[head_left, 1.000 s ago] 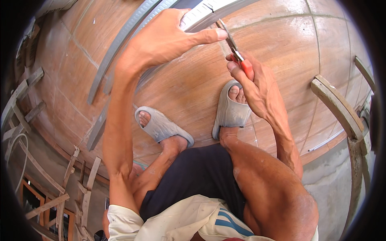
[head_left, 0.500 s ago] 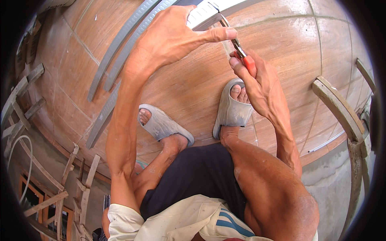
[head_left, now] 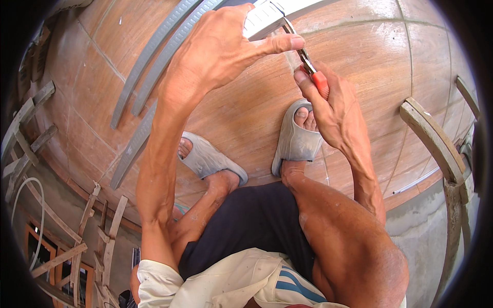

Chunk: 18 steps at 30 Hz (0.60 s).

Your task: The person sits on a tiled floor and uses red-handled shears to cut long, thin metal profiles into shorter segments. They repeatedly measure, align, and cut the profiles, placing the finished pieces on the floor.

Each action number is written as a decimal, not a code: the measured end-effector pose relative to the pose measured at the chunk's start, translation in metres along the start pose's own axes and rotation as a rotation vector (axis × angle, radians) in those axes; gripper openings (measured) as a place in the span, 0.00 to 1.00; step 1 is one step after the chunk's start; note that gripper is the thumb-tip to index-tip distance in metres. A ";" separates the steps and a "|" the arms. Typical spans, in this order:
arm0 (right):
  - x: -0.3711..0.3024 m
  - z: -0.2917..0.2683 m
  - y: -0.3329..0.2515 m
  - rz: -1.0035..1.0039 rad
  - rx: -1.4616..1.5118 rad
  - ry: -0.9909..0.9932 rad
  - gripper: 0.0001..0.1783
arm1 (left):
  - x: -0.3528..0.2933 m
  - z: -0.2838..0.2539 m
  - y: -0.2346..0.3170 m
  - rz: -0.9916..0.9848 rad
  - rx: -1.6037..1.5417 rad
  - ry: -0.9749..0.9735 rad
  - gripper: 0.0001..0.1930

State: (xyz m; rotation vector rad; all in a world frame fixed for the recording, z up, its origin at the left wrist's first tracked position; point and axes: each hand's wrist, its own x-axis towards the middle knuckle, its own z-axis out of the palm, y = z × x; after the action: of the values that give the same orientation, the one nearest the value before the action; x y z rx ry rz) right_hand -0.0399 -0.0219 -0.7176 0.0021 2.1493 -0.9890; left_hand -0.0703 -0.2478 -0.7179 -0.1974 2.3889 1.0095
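At the top middle, a long white panel [head_left: 261, 19] with a ribbed end runs off beyond the upper edge. My left hand [head_left: 215, 49] grips the near end of it, the thumb stretched out to the right and the other fingers mostly hidden. Red-handled tin snips [head_left: 306, 62] are in my right hand [head_left: 331, 100], fingers wrapped round the grips. Their metal jaws point up and away, with the tips at the right corner of the panel's end. Whether the blades touch the panel or enclose its edge, I cannot tell.
Several grey ribbed metal channels [head_left: 134, 97] lie on the brown tiled floor [head_left: 236, 118] at the left. Wooden frames [head_left: 77, 251] stand at the lower left. A wooden trestle [head_left: 434, 136] is at the right. My sandalled feet [head_left: 303, 134] are below my hands.
The panel, both hands and the snips have shifted very slightly right and down in the picture. Both holds look the same.
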 end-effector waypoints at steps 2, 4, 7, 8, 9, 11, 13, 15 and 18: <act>0.000 0.001 0.001 0.013 -0.005 0.012 0.21 | 0.000 0.000 0.001 -0.001 0.004 0.001 0.32; -0.001 0.002 0.005 0.023 0.000 0.033 0.21 | 0.001 0.001 0.003 0.002 0.006 -0.003 0.32; 0.002 0.009 0.011 0.014 0.036 0.035 0.21 | -0.001 0.000 0.003 -0.018 0.026 0.006 0.32; 0.004 0.012 0.012 -0.007 0.039 0.035 0.20 | -0.003 -0.001 0.001 -0.021 0.045 0.019 0.33; 0.005 0.013 0.013 -0.023 0.033 0.044 0.20 | -0.002 -0.001 0.002 -0.032 0.019 0.006 0.33; 0.005 0.015 0.015 -0.029 0.038 0.051 0.19 | -0.002 -0.001 0.003 -0.055 -0.031 -0.020 0.33; 0.004 0.015 0.014 -0.004 0.050 0.064 0.18 | -0.001 -0.005 0.010 -0.064 -0.079 -0.050 0.33; 0.003 0.020 0.024 -0.046 0.146 0.061 0.18 | -0.003 -0.006 0.013 -0.072 -0.079 -0.046 0.33; 0.003 0.021 0.024 -0.046 0.196 0.006 0.19 | -0.006 -0.005 0.007 -0.012 -0.049 0.030 0.33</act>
State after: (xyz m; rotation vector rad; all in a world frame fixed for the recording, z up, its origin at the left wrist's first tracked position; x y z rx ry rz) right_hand -0.0216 -0.0195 -0.7432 0.0509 2.0571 -1.2239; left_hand -0.0694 -0.2469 -0.7079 -0.2458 2.3887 1.0680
